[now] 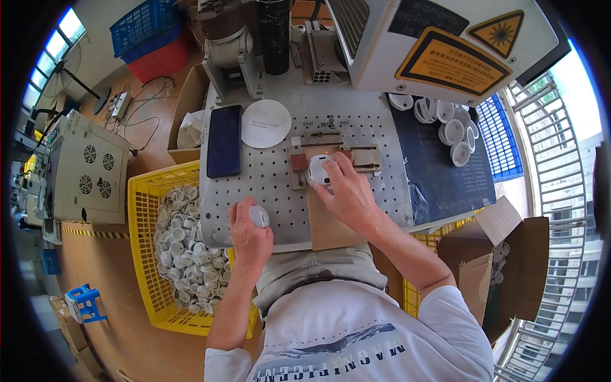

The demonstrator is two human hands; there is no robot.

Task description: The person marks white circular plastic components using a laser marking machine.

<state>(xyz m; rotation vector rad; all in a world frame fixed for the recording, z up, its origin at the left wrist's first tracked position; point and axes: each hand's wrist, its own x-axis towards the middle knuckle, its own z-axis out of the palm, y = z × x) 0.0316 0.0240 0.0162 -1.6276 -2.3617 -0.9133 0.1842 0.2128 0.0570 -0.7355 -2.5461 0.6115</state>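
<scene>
My right hand (349,192) has its fingers closed on a round white part (319,170), which sits at the metal fixture (364,158) on the perforated plate. My left hand (249,230) holds another white part (259,216) near the plate's front edge. Beneath my right hand a strip of brown cardboard (323,219) runs toward my body. A white disc (266,123) with small print lies beside a dark phone (224,141) on the perforated plate (280,181).
A yellow basket (141,254) full of white parts stands at the left. More white parts (453,132) lie on the dark surface (439,184) at the right. A machine housing (445,48) overhangs the back; an open cardboard box (525,267) is at the right.
</scene>
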